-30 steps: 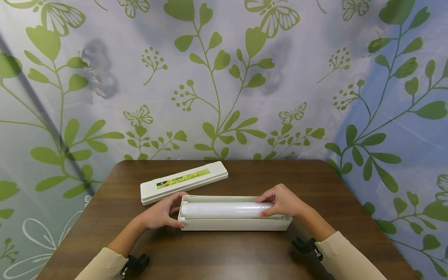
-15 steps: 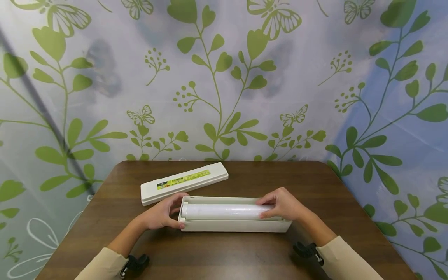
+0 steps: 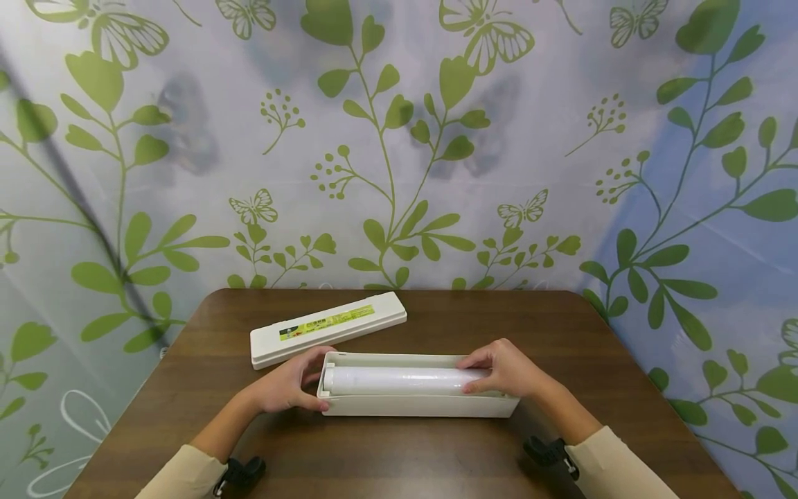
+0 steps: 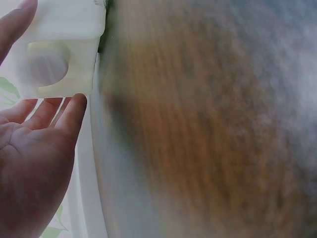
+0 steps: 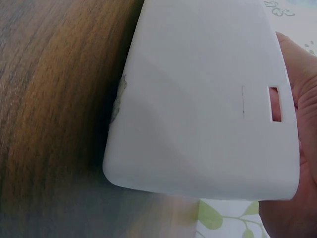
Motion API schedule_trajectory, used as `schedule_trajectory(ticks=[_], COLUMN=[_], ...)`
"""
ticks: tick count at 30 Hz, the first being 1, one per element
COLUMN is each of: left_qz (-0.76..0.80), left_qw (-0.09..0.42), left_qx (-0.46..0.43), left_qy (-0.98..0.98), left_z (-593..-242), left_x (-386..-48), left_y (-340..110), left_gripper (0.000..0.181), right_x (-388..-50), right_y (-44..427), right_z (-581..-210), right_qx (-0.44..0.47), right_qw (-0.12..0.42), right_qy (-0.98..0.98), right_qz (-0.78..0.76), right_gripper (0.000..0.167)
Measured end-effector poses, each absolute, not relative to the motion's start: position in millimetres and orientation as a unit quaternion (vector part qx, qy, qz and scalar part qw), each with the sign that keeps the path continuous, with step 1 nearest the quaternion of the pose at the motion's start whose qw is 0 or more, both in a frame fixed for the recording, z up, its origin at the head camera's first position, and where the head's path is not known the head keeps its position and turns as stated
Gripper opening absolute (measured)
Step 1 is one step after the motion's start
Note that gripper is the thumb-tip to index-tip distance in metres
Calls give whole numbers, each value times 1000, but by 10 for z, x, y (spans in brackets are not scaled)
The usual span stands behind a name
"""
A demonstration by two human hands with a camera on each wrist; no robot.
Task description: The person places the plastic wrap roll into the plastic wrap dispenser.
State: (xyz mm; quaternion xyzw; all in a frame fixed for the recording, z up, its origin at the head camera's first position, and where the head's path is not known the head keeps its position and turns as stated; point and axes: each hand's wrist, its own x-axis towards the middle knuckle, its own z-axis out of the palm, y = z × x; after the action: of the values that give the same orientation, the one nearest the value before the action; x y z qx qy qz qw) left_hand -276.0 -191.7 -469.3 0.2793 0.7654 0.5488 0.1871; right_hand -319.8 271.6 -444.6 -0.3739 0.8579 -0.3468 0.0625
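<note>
A long white box (image 3: 418, 406) without a cover stands on the table, with a white roll (image 3: 399, 380) lying lengthwise inside. My left hand (image 3: 289, 382) grips the box's left end, thumb at the front corner and fingers at the back. In the left wrist view the left hand (image 4: 39, 148) spans that end of the box (image 4: 59, 22), which has a round opening. At the right end, my right hand (image 3: 508, 371) holds the roll between thumb and fingers. The right wrist view shows the box's side (image 5: 198, 99), with the right hand (image 5: 292, 198) partly hidden behind it.
A white lid (image 3: 330, 328) with a yellow-green label lies slanted behind the box, close to the left hand. The brown table (image 3: 399, 457) extends around them, and a leaf-patterned cloth (image 3: 436, 208) hangs behind its far edge.
The head view has tilted slightly, so the things sit a little lower in it. The right hand has shifted very slightly to the right along the roll; both hands keep their holds.
</note>
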Motion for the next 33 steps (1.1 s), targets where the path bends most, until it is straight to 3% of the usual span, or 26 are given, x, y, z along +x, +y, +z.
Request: schedule_trajectory(ticks=[6,23,33], left_qz=[554,554,564], left_qw=[187,179,184], left_qx=[280,284,286], left_qy=[762,762,752], left_z=[-4711,-4762,-4792], left_x=[-2740,-2680,-2678], left_y=[-1908,-1890,-1901], left_gripper=[88,87,86], right_x=[-3163,-3018,-2943], right_y=[2768,3009,3167], right_z=[-4401,-4499,-4644], right_qx=[-369,-358,-338], right_qw=[58,-31,-63], right_qy=[854,800,763], right_qz=[-361,-480,-547], right_gripper=[41,33,38])
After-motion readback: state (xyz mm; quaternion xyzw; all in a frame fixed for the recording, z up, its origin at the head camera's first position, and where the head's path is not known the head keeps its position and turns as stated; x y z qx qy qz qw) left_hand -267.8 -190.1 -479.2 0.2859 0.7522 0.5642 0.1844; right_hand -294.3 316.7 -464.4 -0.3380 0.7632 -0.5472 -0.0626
